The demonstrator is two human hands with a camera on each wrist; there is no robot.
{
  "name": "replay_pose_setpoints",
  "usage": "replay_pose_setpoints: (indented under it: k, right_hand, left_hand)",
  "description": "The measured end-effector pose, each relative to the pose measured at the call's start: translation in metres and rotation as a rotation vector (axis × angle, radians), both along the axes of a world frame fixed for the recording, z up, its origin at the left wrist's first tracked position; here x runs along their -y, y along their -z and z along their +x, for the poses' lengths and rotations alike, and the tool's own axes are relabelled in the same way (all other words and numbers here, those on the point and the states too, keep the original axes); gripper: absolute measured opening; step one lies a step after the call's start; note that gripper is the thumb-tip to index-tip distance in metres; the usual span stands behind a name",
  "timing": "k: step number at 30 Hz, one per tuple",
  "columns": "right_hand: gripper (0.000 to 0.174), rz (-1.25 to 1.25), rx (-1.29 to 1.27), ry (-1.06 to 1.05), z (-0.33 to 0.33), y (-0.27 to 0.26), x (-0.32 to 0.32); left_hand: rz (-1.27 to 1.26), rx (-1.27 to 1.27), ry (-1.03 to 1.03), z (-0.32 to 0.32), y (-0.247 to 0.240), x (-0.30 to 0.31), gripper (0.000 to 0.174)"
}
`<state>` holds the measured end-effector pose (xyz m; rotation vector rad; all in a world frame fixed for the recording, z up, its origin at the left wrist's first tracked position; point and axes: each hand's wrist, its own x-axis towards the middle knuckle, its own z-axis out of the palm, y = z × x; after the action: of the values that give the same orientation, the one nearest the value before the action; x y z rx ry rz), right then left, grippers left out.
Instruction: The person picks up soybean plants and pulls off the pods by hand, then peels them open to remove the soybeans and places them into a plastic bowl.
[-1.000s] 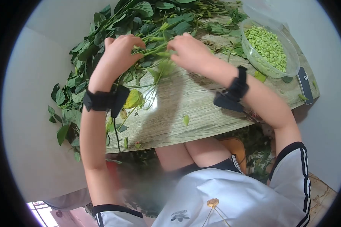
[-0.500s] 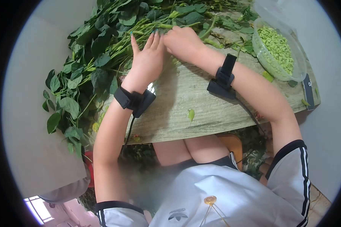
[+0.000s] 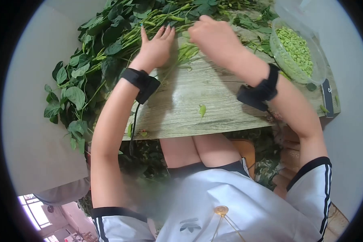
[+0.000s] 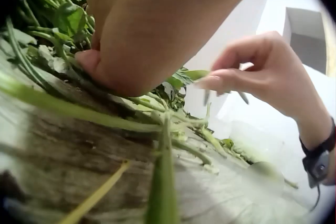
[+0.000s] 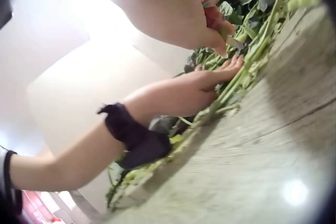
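Observation:
My left hand [image 3: 155,48] lies with fingers spread on a heap of leafy bean stems [image 3: 129,40] at the back left of the table. To its right, my right hand [image 3: 215,42] is raised over the stems with curled fingers. In the left wrist view the right hand pinches a slim green pod [image 4: 197,75] between thumb and fingers. A few pods [image 3: 187,51] lie on the wood between the hands. One loose pod [image 3: 202,110] rests nearer the table's front.
At the back right stands a clear plastic tub [image 3: 320,70] of shelled green beans [image 3: 293,50]. A dark flat bar [image 3: 327,99] lies by the table's right edge. The table's front edge [image 3: 213,132] runs above the person's thighs. Leafy stems hang over the left side.
Both hands were curled at the stems a second ago. The left hand then laid its fingers out on the heap. The right hand has since moved rightward, widening the gap between them.

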<state>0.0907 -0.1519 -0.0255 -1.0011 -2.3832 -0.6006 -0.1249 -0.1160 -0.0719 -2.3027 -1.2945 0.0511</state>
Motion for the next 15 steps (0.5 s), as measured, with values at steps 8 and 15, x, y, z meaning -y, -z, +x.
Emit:
replay_pose_setpoints:
  k: [8, 15]
  right_hand:
    - [0.021, -0.176, -0.147, 0.068, 0.063, 0.009, 0.019]
    - [0.025, -0.325, -0.285, 0.04, 0.067, 0.005, 0.017]
  left_hand:
    - [-0.627, 0.629, 0.22, 0.0, -0.065, 0.106, 0.04]
    - [-0.413, 0.487, -0.084, -0.095, -0.053, 0.052, 0.048]
